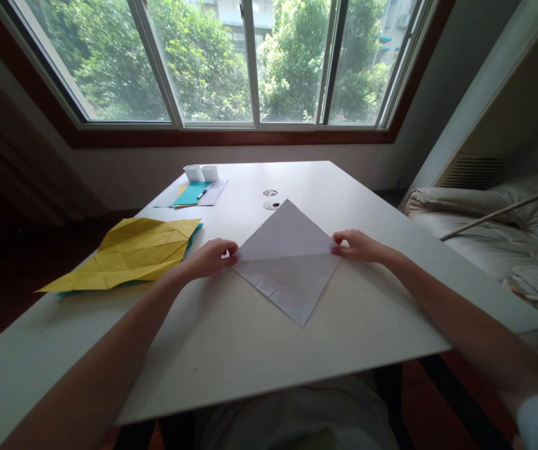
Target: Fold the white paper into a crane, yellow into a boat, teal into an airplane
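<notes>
A white square sheet of paper (290, 259) is turned cornerwise in front of me, one corner pointing toward me and one away. A crease runs across its middle from side to side. My left hand (215, 256) pinches the left corner between thumb and fingers. At the opposite corner, my right hand (355, 245) grips the paper the same way. Left of my left forearm lies a creased yellow sheet of paper (144, 250), with a teal sheet (192, 240) showing from under it.
At the table's far left stand two small white cups (201, 173), beside teal paper (189, 194) with a pen (204, 192) on it. Round fittings (271, 205) sit in the white table (231, 350) beyond the sheet. A cream leather sofa (465, 219) is at the right.
</notes>
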